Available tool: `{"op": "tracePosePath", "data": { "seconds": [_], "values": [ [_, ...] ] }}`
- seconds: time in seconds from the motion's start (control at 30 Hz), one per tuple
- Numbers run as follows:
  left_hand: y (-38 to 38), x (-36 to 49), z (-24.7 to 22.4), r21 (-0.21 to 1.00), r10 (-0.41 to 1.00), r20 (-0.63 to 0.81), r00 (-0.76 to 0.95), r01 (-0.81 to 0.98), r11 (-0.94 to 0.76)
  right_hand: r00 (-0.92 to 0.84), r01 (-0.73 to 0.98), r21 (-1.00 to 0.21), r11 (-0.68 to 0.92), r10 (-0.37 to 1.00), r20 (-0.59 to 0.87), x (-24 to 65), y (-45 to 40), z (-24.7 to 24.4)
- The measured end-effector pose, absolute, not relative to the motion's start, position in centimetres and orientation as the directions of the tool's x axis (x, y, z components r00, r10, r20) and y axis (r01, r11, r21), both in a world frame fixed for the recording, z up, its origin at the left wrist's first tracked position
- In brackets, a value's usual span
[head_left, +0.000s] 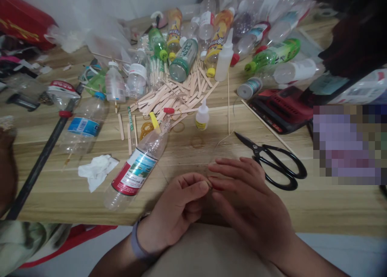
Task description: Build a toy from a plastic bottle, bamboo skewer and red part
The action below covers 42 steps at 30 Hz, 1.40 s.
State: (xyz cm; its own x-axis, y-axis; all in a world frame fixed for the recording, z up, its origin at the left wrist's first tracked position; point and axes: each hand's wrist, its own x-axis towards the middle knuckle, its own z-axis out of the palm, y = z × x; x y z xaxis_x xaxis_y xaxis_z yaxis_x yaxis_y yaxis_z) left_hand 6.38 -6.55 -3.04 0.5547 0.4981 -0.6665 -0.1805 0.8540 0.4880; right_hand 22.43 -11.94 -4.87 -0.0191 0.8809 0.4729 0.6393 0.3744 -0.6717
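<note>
My left hand (184, 200) is closed in a pinch, thumb against forefinger, on a thin thread-like strand (222, 142) that trails up over the table. Its end between the fingertips is mostly hidden. Close beside it, my right hand (248, 196) has its fingers stretched and apart, with the fingertips by the pinch; it is slightly blurred. Black-handled scissors (279, 166) lie just beyond my right hand, blades partly apart. Left of my hands a clear plastic bottle (136, 168) with a red and blue label rests on its side. A small glue bottle (202, 116) stands ahead.
Wooden sticks (181, 89) are heaped mid-table, with many plastic bottles (184, 59) behind. Rubber bands (147, 130) and a crumpled tissue (98, 170) lie to the left. A red and black tool (281, 107) sits at the right. Another person's arm (7, 168) shows at the left edge.
</note>
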Motion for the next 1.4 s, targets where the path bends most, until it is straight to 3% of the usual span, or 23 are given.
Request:
{"op": "tracePosePath", "data": {
  "seconds": [0.17,0.27,0.43,0.53,0.63,0.9,1.03,1.17,1.27,1.4],
  "values": [
    [-6.7,6.6,-3.2,0.538,0.539,-0.657,0.527,-0.173,0.825,-0.007,0.653,-0.661,0.369,0.876,0.482,22.2,-11.9,-4.5],
    [-6.8,6.7,-3.3,0.554,0.539,-0.657,0.526,-0.147,0.819,0.044,0.582,-0.747,0.322,0.905,0.424,22.3,-11.8,-4.1],
    [-6.7,6.6,-3.0,0.558,0.521,-0.657,0.546,-0.113,0.822,0.143,0.128,-0.989,0.075,0.985,0.093,22.9,-11.9,-4.3],
    [-6.7,6.3,-2.9,0.593,0.544,-0.649,0.532,-0.095,0.800,0.177,-0.198,-0.980,-0.031,0.982,-0.067,23.2,-11.9,-4.9],
    [-6.7,6.2,-2.9,0.599,0.552,-0.644,0.530,-0.100,0.795,0.133,-0.391,-0.916,-0.091,0.979,-0.155,23.3,-11.9,-4.9],
    [-6.9,5.9,-2.6,0.581,0.544,-0.632,0.552,-0.127,0.804,0.001,-0.544,-0.799,-0.258,0.951,-0.308,22.8,-11.4,-3.9],
    [-6.9,5.4,-2.6,0.460,0.420,-0.658,0.625,-0.107,0.881,0.002,-0.550,-0.810,-0.202,0.970,-0.243,22.6,-11.7,-4.0],
    [-6.9,5.2,-2.8,0.438,0.393,-0.648,0.652,-0.104,0.893,0.002,-0.477,-0.867,-0.142,0.987,-0.163,22.8,-12.4,-4.5],
    [-7.0,5.2,-2.9,0.482,0.410,-0.642,0.648,-0.075,0.873,-0.016,-0.471,-0.872,-0.134,0.990,-0.143,23.0,-12.6,-4.8],
    [-7.0,5.1,-2.8,0.712,0.561,-0.566,0.604,0.014,0.702,-0.026,-0.544,-0.831,-0.116,0.992,-0.122,22.8,-12.6,-4.7]
  ]
}}
